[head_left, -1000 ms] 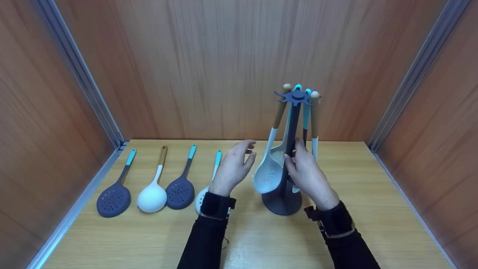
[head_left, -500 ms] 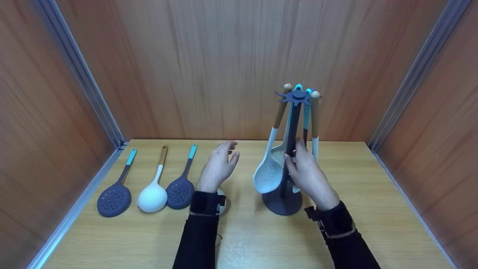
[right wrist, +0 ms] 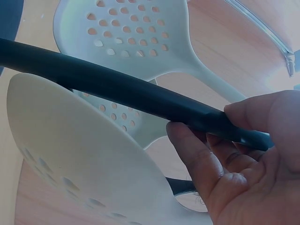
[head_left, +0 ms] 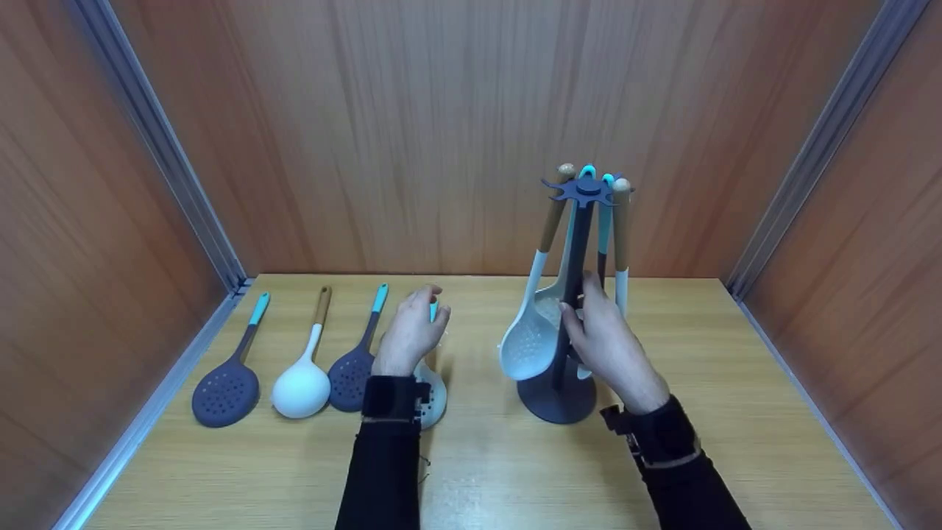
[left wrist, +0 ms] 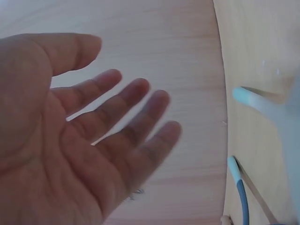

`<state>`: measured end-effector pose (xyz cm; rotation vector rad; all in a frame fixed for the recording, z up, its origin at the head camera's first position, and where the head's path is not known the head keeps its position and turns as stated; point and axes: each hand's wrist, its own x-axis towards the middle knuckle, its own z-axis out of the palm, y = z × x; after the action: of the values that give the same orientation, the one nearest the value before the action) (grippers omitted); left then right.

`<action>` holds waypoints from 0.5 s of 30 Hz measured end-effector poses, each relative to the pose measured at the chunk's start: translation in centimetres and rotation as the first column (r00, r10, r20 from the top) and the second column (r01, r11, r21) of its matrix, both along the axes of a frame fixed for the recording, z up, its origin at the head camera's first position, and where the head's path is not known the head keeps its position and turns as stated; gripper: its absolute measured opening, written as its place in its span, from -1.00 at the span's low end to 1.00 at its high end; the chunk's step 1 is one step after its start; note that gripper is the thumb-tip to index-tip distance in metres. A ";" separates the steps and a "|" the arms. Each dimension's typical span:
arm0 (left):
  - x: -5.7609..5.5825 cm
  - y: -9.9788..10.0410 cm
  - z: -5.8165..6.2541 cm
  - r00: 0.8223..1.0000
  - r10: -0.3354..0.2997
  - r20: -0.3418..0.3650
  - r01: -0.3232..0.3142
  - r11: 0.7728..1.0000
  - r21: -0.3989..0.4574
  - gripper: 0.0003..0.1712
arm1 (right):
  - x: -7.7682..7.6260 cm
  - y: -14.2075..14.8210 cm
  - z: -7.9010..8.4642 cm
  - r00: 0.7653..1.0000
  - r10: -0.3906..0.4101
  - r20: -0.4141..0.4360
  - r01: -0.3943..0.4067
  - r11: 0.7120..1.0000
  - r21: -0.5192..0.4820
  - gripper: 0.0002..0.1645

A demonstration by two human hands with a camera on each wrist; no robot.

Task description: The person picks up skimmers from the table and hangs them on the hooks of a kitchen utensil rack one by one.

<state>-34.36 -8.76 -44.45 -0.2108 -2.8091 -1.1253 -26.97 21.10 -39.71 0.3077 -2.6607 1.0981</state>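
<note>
1. A person's right grip (head_left: 607, 338) curls around the dark post of a utensil stand (head_left: 580, 243), thumb opposite the fingers (right wrist: 194, 157).
2. The left grip (head_left: 411, 335), loosely open and holding nothing, hovers near a pale skimmer (head_left: 437, 394) on the counter (head_left: 736, 427).
3. Upright on the counter, the stand carries hanging utensils; a white ladle (head_left: 300, 390) lies well to its left.
4. The left wrist view shows the bare palm and parted fingers, turned from the head camera.
5. The right wrist view reveals a pale perforated utensil head (right wrist: 131, 37) beyond the post.
</note>
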 end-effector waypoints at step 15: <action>-0.4 -0.4 -2.3 0.986 -0.012 0.169 0.025 0.997 -0.075 -0.36 | -0.1 0.0 0.0 1.000 -0.007 0.012 0.007 1.000 0.007 -0.46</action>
<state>-34.79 -9.13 -46.77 -0.1547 -3.0078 -1.0875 -27.02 21.11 -39.69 0.2942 -2.6749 1.0918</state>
